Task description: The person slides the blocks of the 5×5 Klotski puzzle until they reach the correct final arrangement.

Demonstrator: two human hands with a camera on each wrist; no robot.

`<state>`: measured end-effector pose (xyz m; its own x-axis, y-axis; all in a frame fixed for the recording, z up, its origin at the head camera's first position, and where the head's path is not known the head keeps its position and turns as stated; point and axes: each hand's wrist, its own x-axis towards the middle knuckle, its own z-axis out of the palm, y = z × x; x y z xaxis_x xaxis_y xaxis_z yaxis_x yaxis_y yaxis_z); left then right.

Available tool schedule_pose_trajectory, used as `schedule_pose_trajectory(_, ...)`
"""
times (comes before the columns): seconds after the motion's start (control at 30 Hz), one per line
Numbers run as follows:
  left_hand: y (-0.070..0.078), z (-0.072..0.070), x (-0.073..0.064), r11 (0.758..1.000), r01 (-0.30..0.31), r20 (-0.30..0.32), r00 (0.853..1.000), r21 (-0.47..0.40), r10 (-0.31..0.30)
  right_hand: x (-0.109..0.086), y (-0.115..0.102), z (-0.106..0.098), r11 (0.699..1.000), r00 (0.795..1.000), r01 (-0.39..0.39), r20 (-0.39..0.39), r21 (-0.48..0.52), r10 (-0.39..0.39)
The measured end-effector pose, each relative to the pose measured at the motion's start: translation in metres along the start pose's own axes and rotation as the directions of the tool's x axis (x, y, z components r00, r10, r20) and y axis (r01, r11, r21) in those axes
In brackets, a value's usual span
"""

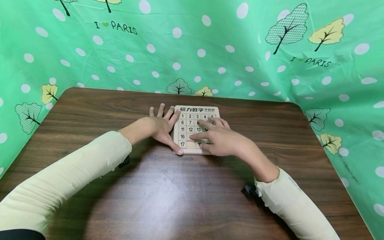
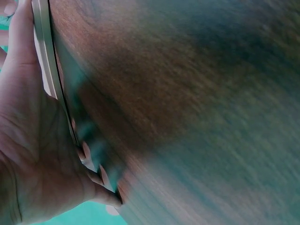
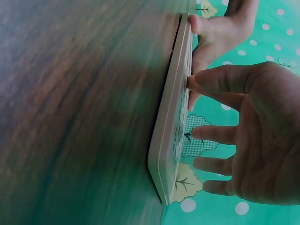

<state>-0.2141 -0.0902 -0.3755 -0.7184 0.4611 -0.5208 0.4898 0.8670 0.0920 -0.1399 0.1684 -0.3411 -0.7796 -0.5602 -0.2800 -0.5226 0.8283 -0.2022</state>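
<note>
A wooden sliding number puzzle point(image 1: 190, 126) lies flat near the far side of the table, with numbered tiles in rows and a bare slot in the bottom row between 17 and 19. Along its left side my left hand point(image 1: 162, 127) is spread, thumb at the lower left corner and a finger at the upper left edge. Over the right part reaches my right hand point(image 1: 223, 140), its extended index finger on the tile beside 16. That hand hides several tiles on the right. In the right wrist view, the other right fingers point(image 3: 213, 134) stay raised off the board.
The puzzle rests on a dark brown wooden table point(image 1: 168, 193) with rounded far corners. Behind and beside it hangs a green curtain point(image 1: 192, 43) with white dots and printed trees. Pale sleeves point(image 1: 87, 163) cover both forearms.
</note>
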Motion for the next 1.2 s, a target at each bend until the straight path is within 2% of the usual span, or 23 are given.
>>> schedule_pose_trajectory(0.23, 0.001, -0.001, 0.0, 1.0, -0.001, 0.005, 1.0, -0.001, 0.001, 0.0, -0.005, 0.002, 0.995, 0.995, 0.095, 0.027, 0.041, -0.097)
schedule_pose_trajectory(0.33, 0.001, -0.001, 0.0, 1.0, -0.001, 0.002, 1.0, -0.001, 0.001, -0.004, -0.005, 0.001, 0.996, 0.996, 0.085, 0.032, 0.038, -0.086)
schedule_pose_trajectory(0.47, 0.0, 0.0, 0.0, 1.0, -0.001, -0.002, 1.0, -0.002, 0.001, -0.008, -0.002, -0.003, 0.998, 0.998, 0.06, -0.001, 0.022, -0.06)
schedule_pose_trajectory(0.6, 0.0, 0.0, 0.0, 1.0, -0.003, -0.001, 1.0, 0.003, 0.003, -0.005, -0.001, -0.004, 0.996, 0.997, 0.079, -0.016, 0.038, -0.078)
schedule_pose_trajectory(0.83, 0.0, 0.001, 0.0, 1.0, -0.003, -0.001, 1.0, 0.007, 0.003, 0.008, -0.004, 0.002, 0.996, 0.996, 0.087, 0.032, 0.034, -0.089)
schedule_pose_trajectory(1.03, 0.001, 0.001, 0.0, 1.0, -0.003, -0.001, 1.0, 0.007, 0.003, 0.001, -0.006, 0.0, 0.992, 0.992, 0.091, 0.082, 0.082, -0.098)
schedule_pose_trajectory(1.13, 0.0, 0.0, 0.0, 1.0, -0.003, -0.002, 1.0, 0.008, 0.003, -0.001, -0.003, -0.001, 0.992, 0.993, 0.104, 0.048, 0.076, -0.108)
schedule_pose_trajectory(1.2, 0.0, 0.0, 0.0, 1.0, -0.004, -0.003, 1.0, 0.009, 0.004, -0.002, 0.001, -0.001, 0.994, 0.996, 0.086, 0.014, 0.062, -0.087)
